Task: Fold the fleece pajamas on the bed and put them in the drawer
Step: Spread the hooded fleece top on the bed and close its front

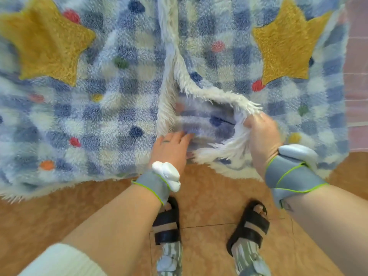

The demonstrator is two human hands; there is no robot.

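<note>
The blue-checked fleece pajamas (119, 112) lie spread across the bed (356, 56), near hem overhanging its edge. The right grip (262, 136) pinches the white shaggy trim (217, 94), holding it open; the left grip (171, 146), fingers straight, seems to rest on the inner fleece.

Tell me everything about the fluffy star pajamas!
The fleece pajamas look soft and fuzzy: blue-and-white checks, coloured dots, two yellow stars. Shaggy white trim edges the open front and the hem. They lie spread out, front up, hem nearest the person. The left hand rests flat on the inner layer; the right hand grips the lifted front edge.
</note>
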